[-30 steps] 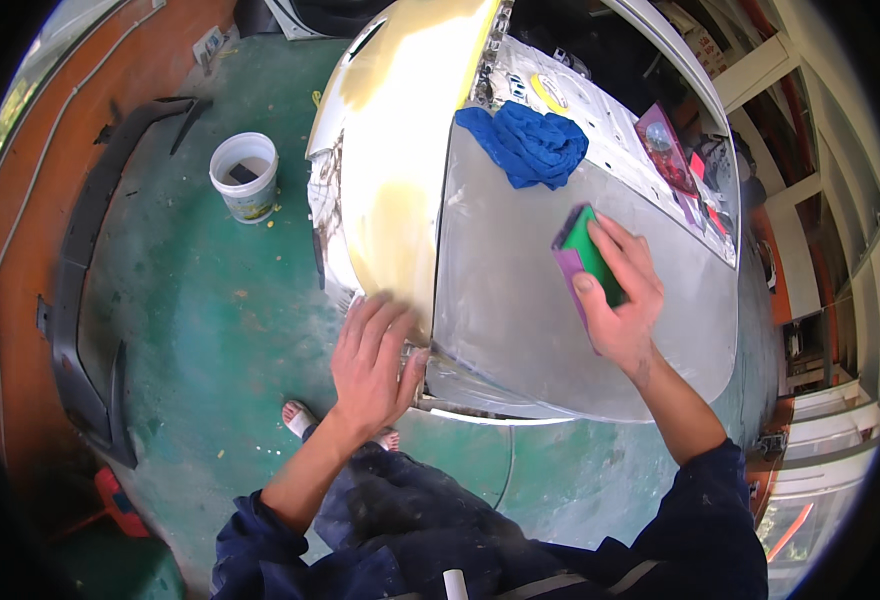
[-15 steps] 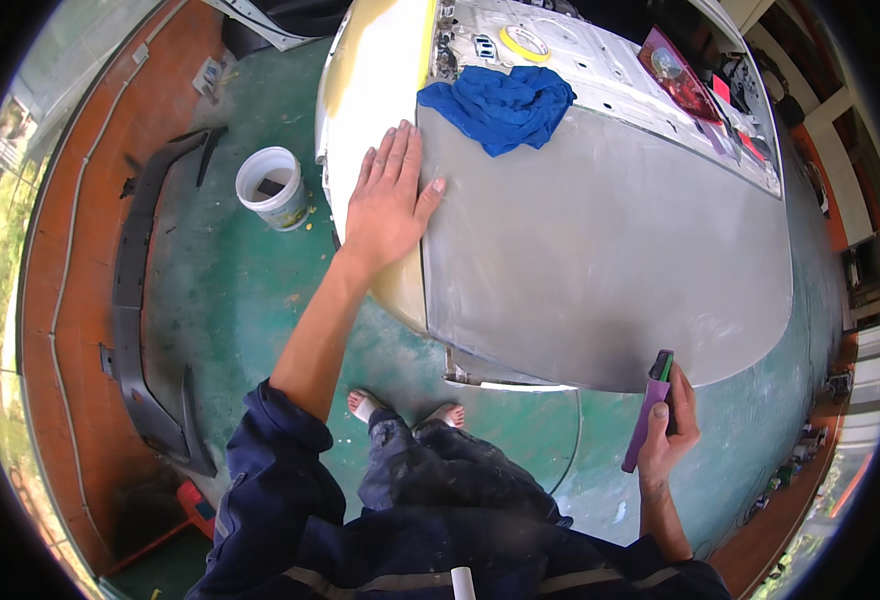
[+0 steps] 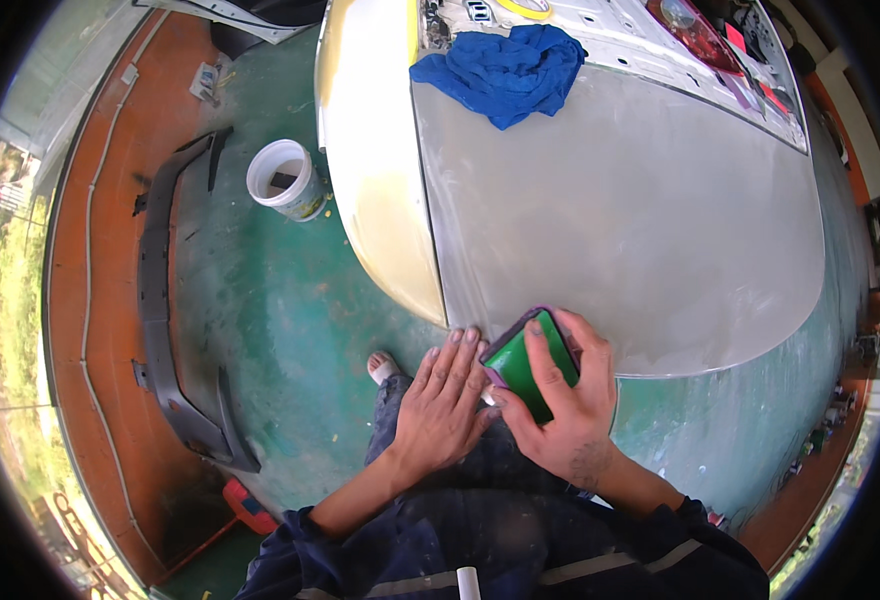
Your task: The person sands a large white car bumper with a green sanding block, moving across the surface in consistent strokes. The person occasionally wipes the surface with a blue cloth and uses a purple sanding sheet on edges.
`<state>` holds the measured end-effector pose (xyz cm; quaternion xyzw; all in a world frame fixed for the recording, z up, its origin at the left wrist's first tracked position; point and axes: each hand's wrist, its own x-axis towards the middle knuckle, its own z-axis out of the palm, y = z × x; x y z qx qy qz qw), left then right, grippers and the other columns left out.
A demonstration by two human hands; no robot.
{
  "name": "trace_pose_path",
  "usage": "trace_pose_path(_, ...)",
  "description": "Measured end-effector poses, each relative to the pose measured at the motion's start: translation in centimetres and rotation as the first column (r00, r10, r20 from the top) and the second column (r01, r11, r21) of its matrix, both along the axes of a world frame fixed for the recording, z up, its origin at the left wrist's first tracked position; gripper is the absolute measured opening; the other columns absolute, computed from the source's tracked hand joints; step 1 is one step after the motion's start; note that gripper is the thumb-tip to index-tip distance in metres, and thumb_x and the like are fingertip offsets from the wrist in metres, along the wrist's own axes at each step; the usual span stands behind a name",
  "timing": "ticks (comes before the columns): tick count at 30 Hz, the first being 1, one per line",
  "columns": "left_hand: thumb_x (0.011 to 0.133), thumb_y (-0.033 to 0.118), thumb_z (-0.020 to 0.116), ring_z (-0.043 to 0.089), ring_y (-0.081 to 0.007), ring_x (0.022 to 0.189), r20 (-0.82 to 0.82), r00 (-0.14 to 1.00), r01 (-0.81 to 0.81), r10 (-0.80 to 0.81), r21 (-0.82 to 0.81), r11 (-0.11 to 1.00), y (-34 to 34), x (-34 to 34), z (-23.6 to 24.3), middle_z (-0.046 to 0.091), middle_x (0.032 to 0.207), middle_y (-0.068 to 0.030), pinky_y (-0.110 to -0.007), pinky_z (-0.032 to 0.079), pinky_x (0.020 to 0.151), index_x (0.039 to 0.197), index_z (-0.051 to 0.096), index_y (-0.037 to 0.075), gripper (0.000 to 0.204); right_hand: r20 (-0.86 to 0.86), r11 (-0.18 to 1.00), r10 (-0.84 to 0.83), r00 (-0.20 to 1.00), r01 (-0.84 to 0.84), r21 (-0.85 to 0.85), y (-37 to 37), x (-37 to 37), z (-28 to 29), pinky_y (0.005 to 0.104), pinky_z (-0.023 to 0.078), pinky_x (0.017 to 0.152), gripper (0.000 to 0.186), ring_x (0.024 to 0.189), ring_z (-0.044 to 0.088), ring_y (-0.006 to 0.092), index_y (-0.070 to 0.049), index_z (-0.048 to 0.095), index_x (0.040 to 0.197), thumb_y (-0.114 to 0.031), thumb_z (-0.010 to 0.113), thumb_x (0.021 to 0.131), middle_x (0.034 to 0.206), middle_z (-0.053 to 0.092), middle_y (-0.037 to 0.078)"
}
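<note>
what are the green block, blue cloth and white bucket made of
Green block: foam or plastic, perhaps; its surface looks smooth and evenly coloured. Blue cloth: soft matte fabric, going by its loose folds. White bucket: probably plastic, smooth, with a moulded-looking rim.

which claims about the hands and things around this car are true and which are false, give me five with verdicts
1. The right hand holds a green block. True.
2. The left hand grips a second block. False: no block is in it; its fingers are stretched out by the lower edge of the grey panel.
3. The blue cloth lies on the ground. False: it lies over the upper edge of the grey panel.
4. The white bucket stands on the green floor. True.
5. The dark curved strip is right of the white bucket. False: it is to the left.
</note>
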<state>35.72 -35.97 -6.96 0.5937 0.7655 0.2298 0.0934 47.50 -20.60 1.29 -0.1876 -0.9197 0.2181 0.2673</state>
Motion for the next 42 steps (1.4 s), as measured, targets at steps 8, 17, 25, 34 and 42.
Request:
trace_pose_path(8,0.092,0.019,0.077,0.054,-0.0451,0.147,0.216,0.960,0.150,-0.179,0.142,0.978,-4.6,-11.9,-2.3,0.054,0.158,-0.0292,-0.057,0.043,0.121,0.150,0.057,-0.007,0.066,0.162,0.978,-0.202,0.966,0.191,0.079,-6.3,-7.3,-1.9,0.0436,0.058,0.079,0.056,0.098,0.066,0.0401,0.003,0.074,0.124,-0.019,0.092,0.075,0.143,0.061,0.027)
trace_pose_path(17,0.100,0.016,0.062,0.054,-0.0525,0.145,0.143,0.920,0.301,-0.365,0.338,0.892,-2.6,-23.3,-3.1,0.056,0.155,-0.0323,-0.060,0.042,0.120,0.146,0.059,-0.010,0.053,0.243,0.936,-0.349,0.905,0.348,0.045,-6.5,-12.1,-1.1,0.0416,0.055,0.072,0.058,0.088,0.064,0.0361,0.000,0.077,0.122,-0.017,0.093,0.068,0.142,0.063,0.026)
trace_pose_path(25,0.102,0.019,0.060,0.056,-0.0514,0.143,0.069,0.916,0.362,-0.394,0.275,0.890,1.0,-24.4,-3.5,0.062,0.151,-0.0293,-0.061,0.042,0.120,0.145,0.063,-0.009,0.052,0.245,0.906,-0.394,0.886,0.419,-0.061,-5.3,-15.1,-0.6,0.0445,0.060,0.082,0.063,0.099,0.070,0.0398,0.002,0.075,0.126,-0.023,0.094,0.071,0.140,0.065,0.026)
trace_pose_path(34,0.101,0.022,0.061,0.056,-0.0476,0.144,0.016,0.919,0.381,-0.394,0.224,0.897,1.1,-24.9,-2.4,0.062,0.152,-0.0273,-0.061,0.039,0.123,0.142,0.066,-0.007,0.050,0.131,0.888,-0.450,0.883,0.458,-0.039,-4.2,-17.5,-0.4,0.0400,0.059,0.075,0.053,0.087,0.067,0.0337,0.001,0.077,0.119,-0.020,0.092,0.073,0.133,0.068,0.026)
trace_pose_path(42,0.111,0.045,0.045,0.029,-0.0507,0.160,-0.146,0.885,0.460,-0.441,0.136,0.878,6.5,-26.3,-0.3,0.035,0.172,-0.0288,-0.064,0.021,0.129,0.164,0.037,-0.008,0.075,-0.155,0.531,-0.730,0.666,0.409,-0.743,0.3,-15.4,5.0,0.0285,0.054,0.087,0.055,0.100,0.066,0.0108,0.007,0.069,0.140,-0.033,0.077,0.103,0.121,0.076,0.013)
